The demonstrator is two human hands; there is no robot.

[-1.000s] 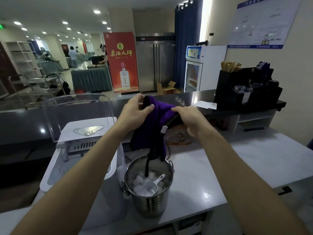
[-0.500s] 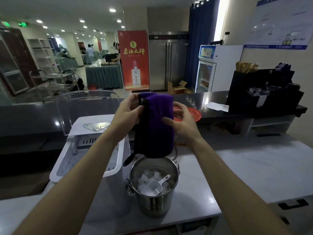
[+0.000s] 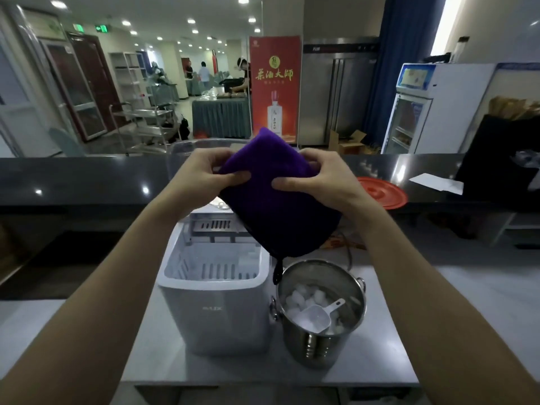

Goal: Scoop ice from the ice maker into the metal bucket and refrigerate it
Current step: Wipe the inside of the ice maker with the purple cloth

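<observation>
Ice (image 3: pixel 301 296) is left in the bucket (image 3: pixel 318 346) below; cloth (image 3: pixel 277 206), gripped by left hand (image 3: pixel 201 176) and right hand (image 3: pixel 318 182), has been folded; refrigerating seems next.

A single head-worn camera is looking forward and down, close over the bench (image 3: pixel 380 361), with the room stretching beyond.

The cloth (image 3: pixel 277 200) at centre is plain deep purple, above a pale grey ice maker (image 3: pixel 216 317) and a shiny silver bucket (image 3: pixel 321 344) holding white ice (image 3: pixel 304 298) and a clear scoop (image 3: pixel 317 317), all on a light grey surface (image 3: pixel 438 302). At right lies a red-orange lid (image 3: pixel 385 192); upper centre stands a red banner (image 3: pixel 274 83) with yellow characters, beside a blue curtain (image 3: pixel 391 68).
</observation>
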